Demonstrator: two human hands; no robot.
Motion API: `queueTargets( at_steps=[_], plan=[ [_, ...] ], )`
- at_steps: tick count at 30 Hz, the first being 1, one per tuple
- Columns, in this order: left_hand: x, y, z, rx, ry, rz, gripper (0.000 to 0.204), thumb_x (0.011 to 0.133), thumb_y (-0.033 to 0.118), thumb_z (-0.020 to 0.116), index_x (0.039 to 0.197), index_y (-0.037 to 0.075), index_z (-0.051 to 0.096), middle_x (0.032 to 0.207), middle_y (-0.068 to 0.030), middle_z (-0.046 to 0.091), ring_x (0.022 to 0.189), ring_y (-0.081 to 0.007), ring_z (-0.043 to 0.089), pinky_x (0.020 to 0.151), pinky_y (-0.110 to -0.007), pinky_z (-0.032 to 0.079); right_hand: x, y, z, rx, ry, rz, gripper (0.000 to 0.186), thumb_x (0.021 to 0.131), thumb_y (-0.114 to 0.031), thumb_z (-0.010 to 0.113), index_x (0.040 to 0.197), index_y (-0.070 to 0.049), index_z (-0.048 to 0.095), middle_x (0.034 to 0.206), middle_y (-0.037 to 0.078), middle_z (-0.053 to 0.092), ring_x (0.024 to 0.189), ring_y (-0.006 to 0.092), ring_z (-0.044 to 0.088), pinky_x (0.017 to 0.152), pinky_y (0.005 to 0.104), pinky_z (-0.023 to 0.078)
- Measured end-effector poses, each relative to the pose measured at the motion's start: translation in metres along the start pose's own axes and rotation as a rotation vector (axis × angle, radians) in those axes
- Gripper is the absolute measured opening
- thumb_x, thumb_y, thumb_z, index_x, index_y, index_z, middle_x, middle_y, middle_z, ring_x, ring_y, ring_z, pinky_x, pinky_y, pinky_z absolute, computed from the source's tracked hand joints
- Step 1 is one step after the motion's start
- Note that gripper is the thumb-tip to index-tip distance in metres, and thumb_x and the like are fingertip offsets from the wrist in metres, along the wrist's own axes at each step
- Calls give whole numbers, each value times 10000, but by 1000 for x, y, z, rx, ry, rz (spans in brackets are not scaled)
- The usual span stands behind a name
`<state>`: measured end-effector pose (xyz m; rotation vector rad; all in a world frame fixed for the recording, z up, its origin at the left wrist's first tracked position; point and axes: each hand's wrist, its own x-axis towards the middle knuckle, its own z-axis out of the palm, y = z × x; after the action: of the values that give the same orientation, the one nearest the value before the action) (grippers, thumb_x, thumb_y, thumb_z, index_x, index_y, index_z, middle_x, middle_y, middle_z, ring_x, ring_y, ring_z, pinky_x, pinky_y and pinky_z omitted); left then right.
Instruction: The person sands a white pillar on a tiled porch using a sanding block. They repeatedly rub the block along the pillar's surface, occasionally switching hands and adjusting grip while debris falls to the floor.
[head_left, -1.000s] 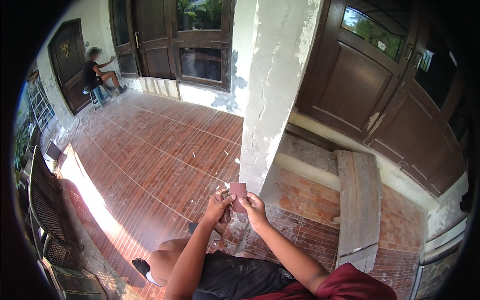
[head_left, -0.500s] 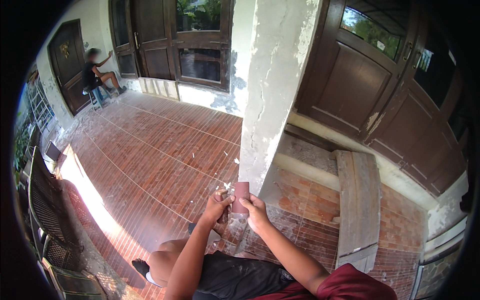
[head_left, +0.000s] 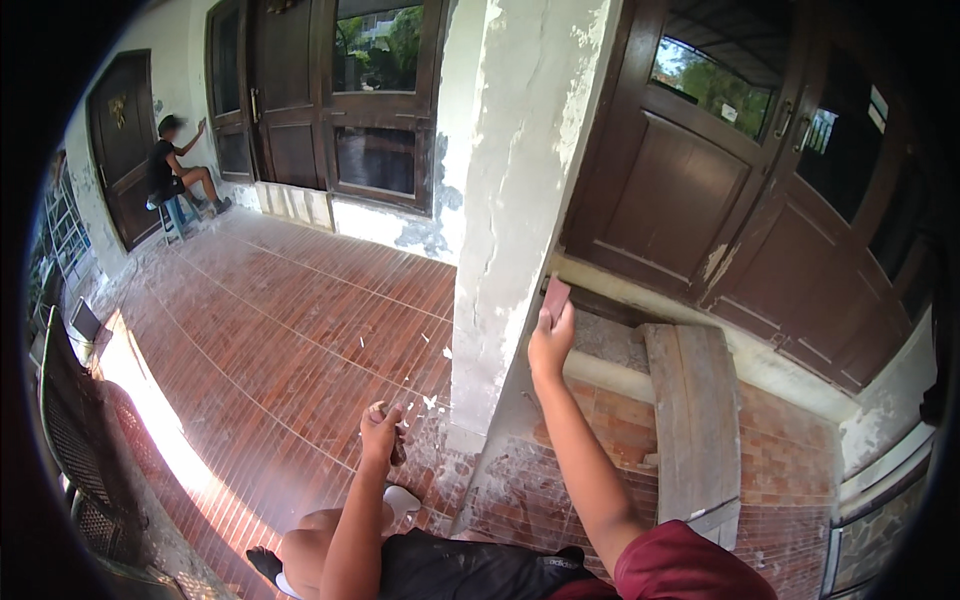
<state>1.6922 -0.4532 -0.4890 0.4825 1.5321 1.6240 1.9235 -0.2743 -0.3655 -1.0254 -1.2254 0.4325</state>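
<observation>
Near the pillar (head_left: 508, 220), hands (head_left: 550, 348) now apart.

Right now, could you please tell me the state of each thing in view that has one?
Left hand: closed around brown object.
Brown object: held, partly hidden.
Right hand: closed on reddish-brown sheet.
Reddish-brown sheet: held, raised.
Pillar: cracked, paint peeling.
Right double door: shut.
Far-left door: shut.
Tiled floor: dusty.
Stool: occupied.

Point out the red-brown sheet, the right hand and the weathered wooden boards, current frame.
Red-brown sheet (head_left: 559, 294): head view, middle of its exposed face.
Right hand (head_left: 551, 346): head view, back of the hand.
Weathered wooden boards (head_left: 694, 425): head view, middle of the top surface.
</observation>
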Motion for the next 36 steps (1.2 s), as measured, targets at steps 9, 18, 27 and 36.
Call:
queueTargets(
  at_steps=[9, 18, 27, 36],
  plan=[
    [18, -5, -9, 106, -45, -101, 314, 809, 172, 722, 1004, 32, 520, 714, -61, 568, 505, -149, 549, 430, -295, 454, 21, -25, 18, -62, -104, -160, 336, 921, -24, 452, 1251, 38, 455, 1094, 267, 606, 1040, 426, 580, 852, 434, 452],
    [26, 26, -58, -121, 71, -126, 188, 823, 203, 662, 845, 75, 527, 684, -53, 536, 518, -189, 544, 440, -349, 491, 52, -45, 25, -128, -203, -78, 522, 881, 21, 415, 1393, 24, 315, 1242, 285, 538, 1141, 420, 537, 934, 421, 438],
    [30, 42, -76, -340, 258, -87, 190, 813, 233, 665, 850, 100, 534, 692, -43, 540, 548, -176, 537, 481, -334, 469, 46, -24, 19, -183, -246, -56, 514, 874, 37, 392, 1385, 21, 339, 1195, 292, 567, 1127, 410, 551, 924, 423, 444],
    [39, 26, -74, -356, 195, -149, 215, 834, 258, 649, 809, 88, 521, 665, -53, 521, 537, -191, 535, 482, -340, 478, 72, -54, 22, -210, -186, -102, 472, 873, 32, 404, 1346, 25, 395, 1154, 276, 590, 1097, 414, 564, 909, 432, 445]
  ],
)
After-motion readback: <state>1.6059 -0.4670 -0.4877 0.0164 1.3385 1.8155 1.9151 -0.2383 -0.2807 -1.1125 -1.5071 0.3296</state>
